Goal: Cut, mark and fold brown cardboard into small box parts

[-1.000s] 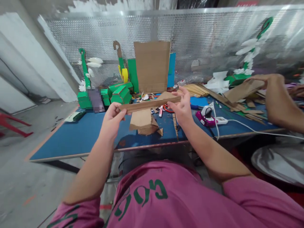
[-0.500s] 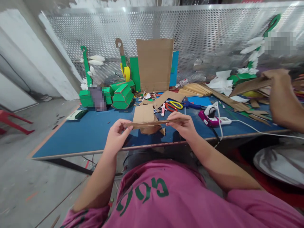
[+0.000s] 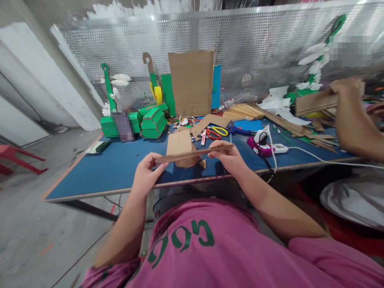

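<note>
My left hand [image 3: 150,170] pinches the left end of a narrow cardboard strip [image 3: 195,153], thumb below and fingers behind. At the strip's other end my right hand [image 3: 223,155] grips it between thumb and fingers. The strip is held edge-on above the table's front part, its right end slightly higher. Behind and partly under it lies a cardboard piece [image 3: 179,143] with a torn scrap [image 3: 187,163] beside it. Red-handled scissors [image 3: 213,135], yellow-handled scissors [image 3: 220,131] and a white-and-red cutter [image 3: 203,137] lie just beyond my right hand.
Green cardboard shapes [image 3: 153,123] stand at the back left of the blue table [image 3: 120,164]. A tall cardboard sheet [image 3: 192,84] leans on the perforated metal panel [image 3: 240,44]. A purple power strip [image 3: 261,147] with cables sits at right. Another person's arm [image 3: 354,120] holds cardboard at far right.
The strip has tilted a little, so more of its face shows, with both my hands still on its ends. The view has shifted slightly; the other person's cardboard has moved.
</note>
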A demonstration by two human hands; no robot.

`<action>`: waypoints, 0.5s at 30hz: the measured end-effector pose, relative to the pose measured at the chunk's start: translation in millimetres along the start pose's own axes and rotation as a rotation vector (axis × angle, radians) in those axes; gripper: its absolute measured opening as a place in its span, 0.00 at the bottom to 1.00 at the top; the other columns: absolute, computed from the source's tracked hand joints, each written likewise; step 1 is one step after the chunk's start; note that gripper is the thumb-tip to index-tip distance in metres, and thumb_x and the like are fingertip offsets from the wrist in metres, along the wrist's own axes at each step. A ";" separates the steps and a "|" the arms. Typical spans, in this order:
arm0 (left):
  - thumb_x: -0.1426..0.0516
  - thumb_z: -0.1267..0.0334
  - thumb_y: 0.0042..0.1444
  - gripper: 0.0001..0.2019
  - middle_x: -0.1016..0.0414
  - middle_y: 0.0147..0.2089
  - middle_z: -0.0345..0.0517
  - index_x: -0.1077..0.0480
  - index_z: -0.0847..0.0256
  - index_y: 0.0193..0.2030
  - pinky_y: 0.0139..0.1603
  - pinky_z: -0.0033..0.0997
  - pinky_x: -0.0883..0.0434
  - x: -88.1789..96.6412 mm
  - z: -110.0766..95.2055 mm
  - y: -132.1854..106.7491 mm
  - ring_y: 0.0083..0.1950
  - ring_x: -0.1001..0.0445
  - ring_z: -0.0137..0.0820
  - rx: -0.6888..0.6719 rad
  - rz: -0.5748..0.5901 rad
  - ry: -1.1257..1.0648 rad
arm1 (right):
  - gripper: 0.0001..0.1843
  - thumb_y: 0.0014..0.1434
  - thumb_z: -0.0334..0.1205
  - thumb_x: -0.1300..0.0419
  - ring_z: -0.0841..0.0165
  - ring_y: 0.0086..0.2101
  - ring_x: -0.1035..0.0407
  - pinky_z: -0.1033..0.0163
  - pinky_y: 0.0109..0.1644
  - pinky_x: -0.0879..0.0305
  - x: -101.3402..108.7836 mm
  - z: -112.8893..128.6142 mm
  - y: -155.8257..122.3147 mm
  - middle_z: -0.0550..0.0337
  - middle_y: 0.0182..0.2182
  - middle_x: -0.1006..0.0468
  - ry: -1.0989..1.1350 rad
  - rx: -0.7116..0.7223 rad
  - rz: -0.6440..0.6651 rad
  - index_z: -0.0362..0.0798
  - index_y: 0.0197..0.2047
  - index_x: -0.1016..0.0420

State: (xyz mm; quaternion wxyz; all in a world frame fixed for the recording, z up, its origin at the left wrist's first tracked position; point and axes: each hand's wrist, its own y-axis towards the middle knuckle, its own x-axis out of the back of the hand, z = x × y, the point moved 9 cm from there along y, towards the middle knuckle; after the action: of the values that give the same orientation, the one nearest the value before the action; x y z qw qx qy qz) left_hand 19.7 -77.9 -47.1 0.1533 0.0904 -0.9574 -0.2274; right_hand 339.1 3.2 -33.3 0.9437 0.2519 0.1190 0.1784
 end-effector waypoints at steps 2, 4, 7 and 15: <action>0.29 0.55 0.61 0.12 0.21 0.39 0.41 0.23 0.57 0.45 0.43 0.31 0.27 -0.7 -0.3 -0.1 0.39 0.24 0.32 0.000 0.002 0.003 | 0.11 0.53 0.41 0.18 0.68 0.33 0.22 0.61 0.39 0.24 -0.3 -3.8 -0.2 0.62 0.36 0.17 0.035 -0.013 -0.020 0.56 0.39 0.10; 0.29 0.55 0.62 0.12 0.20 0.40 0.42 0.22 0.57 0.45 0.45 0.32 0.26 -1.4 -0.9 0.0 0.40 0.22 0.33 -0.014 0.002 0.017 | 0.11 0.51 0.40 0.17 0.68 0.34 0.23 0.62 0.38 0.24 -1.8 -5.8 -1.2 0.62 0.37 0.17 0.056 -0.019 -0.025 0.56 0.37 0.11; 0.29 0.55 0.62 0.12 0.18 0.44 0.44 0.21 0.57 0.48 0.47 0.34 0.25 -2.0 -1.5 0.1 0.43 0.21 0.34 -0.044 -0.007 0.054 | 0.14 0.48 0.42 0.16 0.69 0.32 0.22 0.62 0.37 0.24 3.8 -15.6 -3.6 0.64 0.35 0.16 0.125 -0.105 -0.099 0.55 0.36 0.13; 0.27 0.55 0.59 0.20 0.21 0.63 0.54 0.25 0.57 0.53 0.56 0.40 0.18 -10.2 2.6 2.0 0.56 0.15 0.40 -0.004 0.040 -0.121 | 0.21 0.45 0.39 0.14 0.67 0.31 0.19 0.62 0.36 0.22 24.3 -41.2 -9.0 0.65 0.28 0.16 0.386 -0.361 -0.313 0.52 0.36 0.19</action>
State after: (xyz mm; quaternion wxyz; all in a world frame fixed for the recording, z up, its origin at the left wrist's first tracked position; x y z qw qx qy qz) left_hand 28.2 -72.7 -51.0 0.0998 0.0569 -0.9660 -0.2314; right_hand 350.7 23.3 -76.1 0.9492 0.0202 0.2996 0.0937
